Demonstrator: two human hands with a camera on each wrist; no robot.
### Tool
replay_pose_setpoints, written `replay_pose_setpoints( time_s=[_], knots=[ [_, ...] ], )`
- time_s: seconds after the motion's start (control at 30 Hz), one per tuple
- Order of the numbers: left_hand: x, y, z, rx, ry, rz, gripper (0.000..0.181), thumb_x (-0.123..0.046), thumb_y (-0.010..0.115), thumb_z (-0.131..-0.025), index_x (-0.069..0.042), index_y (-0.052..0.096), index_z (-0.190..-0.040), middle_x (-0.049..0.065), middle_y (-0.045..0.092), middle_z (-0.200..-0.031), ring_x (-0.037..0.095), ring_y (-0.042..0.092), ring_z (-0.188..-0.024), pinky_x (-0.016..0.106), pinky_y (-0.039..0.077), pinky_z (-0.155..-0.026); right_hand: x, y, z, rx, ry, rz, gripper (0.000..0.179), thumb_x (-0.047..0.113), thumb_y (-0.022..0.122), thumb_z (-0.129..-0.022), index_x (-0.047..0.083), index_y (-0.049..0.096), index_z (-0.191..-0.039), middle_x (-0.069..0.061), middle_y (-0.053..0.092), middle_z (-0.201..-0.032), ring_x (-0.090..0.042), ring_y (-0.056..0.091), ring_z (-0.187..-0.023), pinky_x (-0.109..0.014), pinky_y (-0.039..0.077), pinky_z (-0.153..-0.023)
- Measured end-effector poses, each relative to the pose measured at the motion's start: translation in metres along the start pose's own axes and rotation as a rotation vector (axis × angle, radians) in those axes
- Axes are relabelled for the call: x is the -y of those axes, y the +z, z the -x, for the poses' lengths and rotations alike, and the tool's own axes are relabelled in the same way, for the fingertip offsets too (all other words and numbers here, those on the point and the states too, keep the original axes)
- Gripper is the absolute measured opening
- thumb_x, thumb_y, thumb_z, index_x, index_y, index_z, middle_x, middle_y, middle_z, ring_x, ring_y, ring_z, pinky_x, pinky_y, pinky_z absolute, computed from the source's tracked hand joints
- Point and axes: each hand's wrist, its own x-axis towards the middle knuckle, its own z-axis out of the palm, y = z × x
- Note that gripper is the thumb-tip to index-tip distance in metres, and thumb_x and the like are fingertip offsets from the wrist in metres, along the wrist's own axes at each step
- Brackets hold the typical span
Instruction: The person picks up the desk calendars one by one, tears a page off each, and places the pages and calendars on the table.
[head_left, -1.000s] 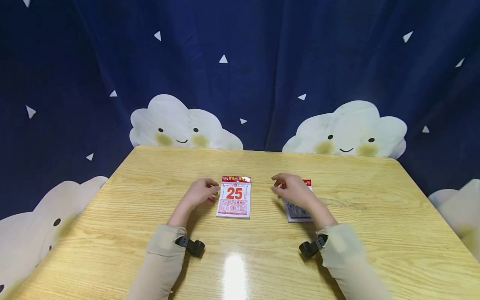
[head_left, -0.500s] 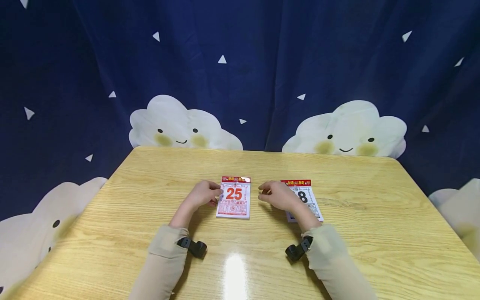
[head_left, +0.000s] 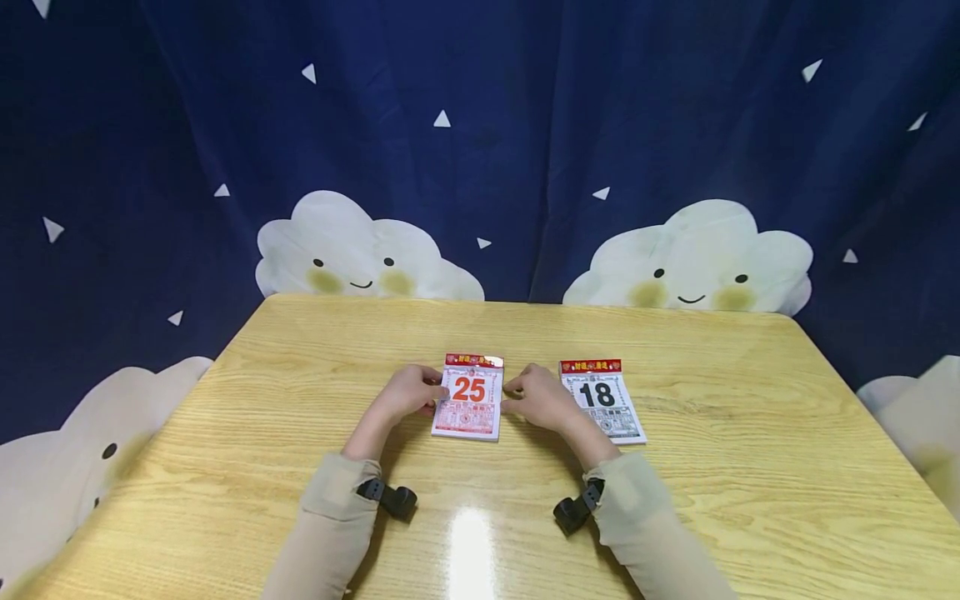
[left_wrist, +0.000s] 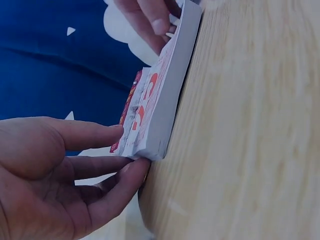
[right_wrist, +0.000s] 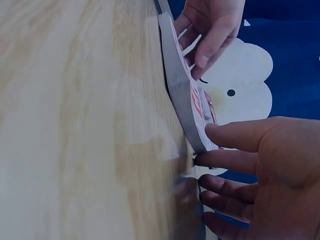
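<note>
A tear-off calendar (head_left: 468,412) with a red 25 and a red header lies in the middle of the table. My left hand (head_left: 405,393) holds its left edge, the thumb on the printed face and the other fingers against the side and below. In the left wrist view the calendar's thick white page edge (left_wrist: 172,95) shows. My right hand (head_left: 542,398) is at the opposite edge, its thumb and index fingertips right at the page block and its fingers fairly straight. A second tear-off calendar (head_left: 600,395), with a black 18, lies to the right, partly behind the right wrist.
The wooden table (head_left: 750,433) reaches out on both sides. Behind it hangs a dark blue curtain (head_left: 480,167) with white clouds and triangles. Each wrist wears a black camera (head_left: 397,502) on a strap.
My right hand has moved left, off the 18 calendar, to the right edge of the 25 calendar, uncovering the 18. My left hand has come in onto the 25 calendar, which has turned very slightly.
</note>
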Motion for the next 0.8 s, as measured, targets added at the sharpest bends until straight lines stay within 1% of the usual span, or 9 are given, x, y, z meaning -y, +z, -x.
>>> replay_pose_setpoints(
  time_s=[0.07,0.2,0.27,0.3,0.4,0.5,0.63,0.73,0.8],
  knots=[
    [-0.001,0.001,0.0,-0.004,-0.004,0.012,0.036,-0.005,0.061,-0.081,0.009,0.057,-0.114,0.017,0.06,-0.093,0.015,0.056,-0.062,0.027,0.055,-0.058,-0.004,0.005,-0.003,-0.027,-0.014,-0.023,0.035,0.025,0.066,-0.08,0.002,0.068,-0.105,-0.014,0.059,-0.099,-0.025,0.054,-0.093,-0.037,0.046,-0.081],
    [-0.002,0.004,-0.001,-0.011,-0.021,0.032,0.035,-0.004,0.06,-0.082,0.009,0.056,-0.114,0.018,0.059,-0.094,0.016,0.056,-0.063,0.027,0.056,-0.059,-0.004,0.009,-0.004,-0.077,0.004,-0.09,0.033,0.022,0.066,-0.078,-0.001,0.068,-0.101,-0.016,0.059,-0.099,-0.029,0.054,-0.096,-0.039,0.044,-0.086],
    [-0.004,0.005,-0.001,-0.012,-0.029,0.046,0.035,-0.004,0.06,-0.083,0.009,0.055,-0.115,0.018,0.058,-0.096,0.016,0.057,-0.064,0.028,0.056,-0.06,-0.004,0.01,-0.004,-0.099,0.023,-0.122,0.031,0.02,0.066,-0.078,-0.002,0.068,-0.1,-0.017,0.059,-0.099,-0.029,0.053,-0.097,-0.04,0.043,-0.088],
    [-0.005,0.006,-0.001,-0.013,-0.034,0.059,0.035,-0.004,0.06,-0.083,0.009,0.054,-0.115,0.019,0.058,-0.098,0.017,0.058,-0.064,0.029,0.056,-0.06,0.001,0.007,-0.002,-0.098,0.055,-0.148,0.03,0.016,0.066,-0.076,-0.002,0.068,-0.1,-0.018,0.06,-0.1,-0.03,0.053,-0.099,-0.042,0.043,-0.09],
    [-0.007,0.007,0.0,-0.016,-0.043,0.113,0.036,-0.004,0.059,-0.084,0.008,0.052,-0.117,0.021,0.058,-0.102,0.019,0.061,-0.066,0.031,0.056,-0.062,0.001,0.008,-0.003,-0.109,0.105,-0.199,0.031,0.015,0.066,-0.077,-0.002,0.067,-0.102,-0.017,0.06,-0.103,-0.03,0.054,-0.101,-0.042,0.043,-0.09],
    [-0.006,0.009,-0.001,-0.03,-0.028,0.148,0.036,-0.004,0.058,-0.085,0.007,0.052,-0.118,0.022,0.059,-0.103,0.021,0.063,-0.067,0.033,0.057,-0.062,0.0,0.007,-0.003,-0.109,0.155,-0.245,0.034,0.017,0.066,-0.078,-0.001,0.065,-0.107,-0.015,0.062,-0.104,-0.027,0.056,-0.1,-0.04,0.046,-0.088],
    [-0.005,0.012,-0.003,-0.051,0.005,0.156,0.038,-0.005,0.059,-0.084,0.005,0.052,-0.12,0.022,0.061,-0.098,0.02,0.063,-0.065,0.032,0.056,-0.06,-0.001,0.006,-0.003,-0.12,0.206,-0.317,0.038,0.018,0.064,-0.08,0.0,0.062,-0.113,-0.013,0.064,-0.105,-0.026,0.058,-0.099,-0.04,0.046,-0.088],
    [-0.004,0.014,-0.004,-0.059,0.028,0.179,0.04,-0.005,0.059,-0.083,0.005,0.051,-0.122,0.021,0.062,-0.095,0.018,0.062,-0.064,0.032,0.056,-0.061,-0.003,0.006,-0.002,-0.143,0.218,-0.363,0.039,0.018,0.061,-0.082,0.0,0.059,-0.117,-0.015,0.062,-0.111,-0.027,0.058,-0.102,-0.04,0.045,-0.09],
    [-0.003,0.016,-0.005,-0.067,0.051,0.201,0.041,-0.003,0.06,-0.083,0.005,0.05,-0.122,0.021,0.062,-0.095,0.018,0.062,-0.065,0.032,0.056,-0.062,-0.005,0.006,-0.001,-0.154,0.223,-0.413,0.04,0.017,0.059,-0.083,-0.001,0.056,-0.12,-0.016,0.061,-0.113,-0.028,0.059,-0.101,-0.039,0.048,-0.088]
  ],
)
